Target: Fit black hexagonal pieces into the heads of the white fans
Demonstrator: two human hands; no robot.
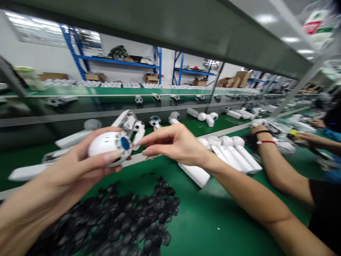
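Left fingers: curled round and clamped on a white ball-shaped housing (108,145), with the thumb (113,155) lying across its front; the left hand (77,163) holds it up above the bench.
Right fingers: apart and extended, the index fingertip (142,142) just beside the housing; they do not appear to touch it. The right hand (173,142) hovers there.
Housing: smooth, glossy plastic, slotted near a blue glossy disc (124,143).
Risk: that rounded, slick shell offers little purchase, so a loosened grip could let it slip onto the pile below; a misjudged right-hand reach could knock it or smudge the disc.
Below: a heap of matte black hexagonal pieces (128,217) lies on a green bench mat (213,220).
Beside: long white bar-shaped bodies (195,174) lie together near the right forearm.
Nearby: a co-worker's hand (259,133), with dark and red wristbands (266,142), works at the right.
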